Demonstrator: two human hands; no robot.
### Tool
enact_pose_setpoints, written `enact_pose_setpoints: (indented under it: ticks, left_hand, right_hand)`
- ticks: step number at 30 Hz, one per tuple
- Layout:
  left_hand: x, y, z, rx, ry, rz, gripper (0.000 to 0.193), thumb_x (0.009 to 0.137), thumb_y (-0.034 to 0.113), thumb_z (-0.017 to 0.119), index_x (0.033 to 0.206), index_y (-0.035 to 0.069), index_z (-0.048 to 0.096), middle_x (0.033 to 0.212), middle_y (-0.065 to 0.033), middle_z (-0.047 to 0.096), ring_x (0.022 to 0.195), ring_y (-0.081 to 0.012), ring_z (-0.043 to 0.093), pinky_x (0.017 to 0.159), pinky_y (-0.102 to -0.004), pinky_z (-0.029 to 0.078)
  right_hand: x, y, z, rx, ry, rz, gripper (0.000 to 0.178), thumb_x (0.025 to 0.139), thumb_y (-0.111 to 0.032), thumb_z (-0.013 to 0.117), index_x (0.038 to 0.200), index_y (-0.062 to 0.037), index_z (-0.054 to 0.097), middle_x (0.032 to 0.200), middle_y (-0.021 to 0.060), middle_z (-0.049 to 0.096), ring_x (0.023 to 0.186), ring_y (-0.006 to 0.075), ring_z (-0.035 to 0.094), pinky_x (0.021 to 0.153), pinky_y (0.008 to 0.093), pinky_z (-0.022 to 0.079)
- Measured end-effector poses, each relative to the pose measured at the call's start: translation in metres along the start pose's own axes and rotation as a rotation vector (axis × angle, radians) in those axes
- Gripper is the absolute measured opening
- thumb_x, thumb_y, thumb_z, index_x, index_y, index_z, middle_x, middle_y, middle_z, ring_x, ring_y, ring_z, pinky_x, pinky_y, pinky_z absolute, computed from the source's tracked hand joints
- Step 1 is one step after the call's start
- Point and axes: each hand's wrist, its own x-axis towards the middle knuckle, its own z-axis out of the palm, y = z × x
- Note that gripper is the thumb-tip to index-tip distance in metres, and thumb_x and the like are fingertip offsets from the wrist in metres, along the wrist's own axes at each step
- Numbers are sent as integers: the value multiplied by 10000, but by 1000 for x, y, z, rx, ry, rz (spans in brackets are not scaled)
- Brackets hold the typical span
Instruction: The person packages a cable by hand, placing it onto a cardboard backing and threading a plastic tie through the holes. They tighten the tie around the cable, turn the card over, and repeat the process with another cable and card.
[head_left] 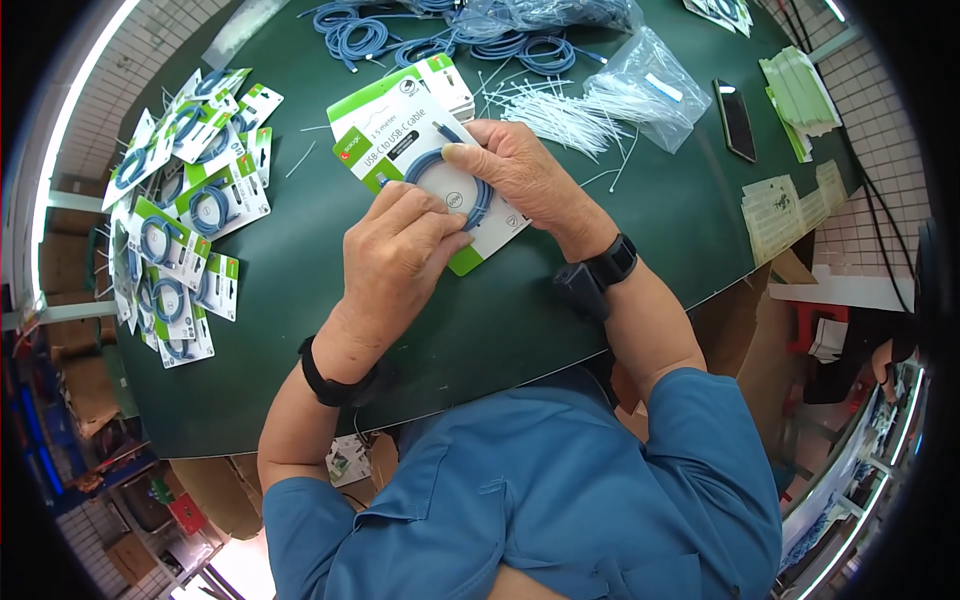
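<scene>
A white and green cable packaging card is held over the table between my two hands. A coiled blue USB cable lies against the face of the card. My right hand grips the card's right side, its thumb pressed on the front near one cable plug. My left hand is closed at the lower left of the coil, fingers bunched on the cable by the other plug. What the left fingertips pinch is partly hidden. Below the card's upper part lies a stack of similar cards.
Many carded cables are piled at the left. White cable ties lie scattered beyond my right hand, beside a clear plastic bag. Loose blue cables sit at the far edge. A phone and green cards are at the right.
</scene>
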Motion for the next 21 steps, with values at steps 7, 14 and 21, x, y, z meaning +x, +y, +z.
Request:
enact_pose_setpoints:
  ticks: [7,14,21]
  left_hand:
    - [0,-21,12,60,67,31,257,716,47,844,949,56,735,896,-40,664,840,-241,653,699,-366,544]
    - [-15,-45,3,176,45,124,264,731,93,803,983,69,725,926,-26,635,830,-213,632,666,-347,515]
    - [-31,-68,-14,182,57,178,285,725,103,792,1000,74,723,934,-17,622,837,-195,621,658,-339,503]
  right_hand:
    - [16,5,1,-21,59,50,347,1030,-268,703,1213,27,712,1018,47,748,841,56,669,684,229,563]
    - [28,1,18,-165,20,2,307,1002,-227,717,1177,25,728,990,40,751,837,60,656,698,248,558]
    - [37,4,44,-258,69,28,285,1003,-219,719,1150,24,729,954,36,749,830,59,646,699,246,548]
